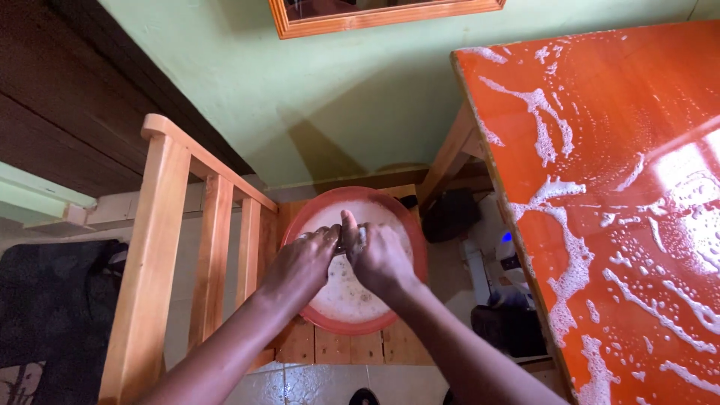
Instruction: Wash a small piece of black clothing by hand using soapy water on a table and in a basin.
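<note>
Both forearms reach forward and down from the bottom edge of the view and meet over a round red basin (296,221) of soapy water. The left hand (304,259) comes in from the lower left, knuckles up, its fingers curled inward toward the other hand. The right hand (375,259) comes in from the lower right, its thumb sticking up and away from the person, the remaining fingers folded. The two hands press together at the fingertips, and something small and pale (361,235) shows between them, gripped by both; what it is cannot be told, since the fingers hide nearly all of it, and its long axis cannot be read either. Both hands are clenched around it, wet and flecked with foam.

The basin lies directly beneath the hands, its rim circling them on every side, with the foamy white water showing under and beyond the knuckles. It sits on the slatted seat of a wooden chair (345,346), whose backrest rails (154,247) stand to the left of the left forearm.

To the right of the right arm, well apart from it, runs the edge of a glossy orange table (637,97), streaked with trails of white suds. Beyond the hands is a pale green wall (315,82), with a wooden frame (375,19) at its top.
</note>
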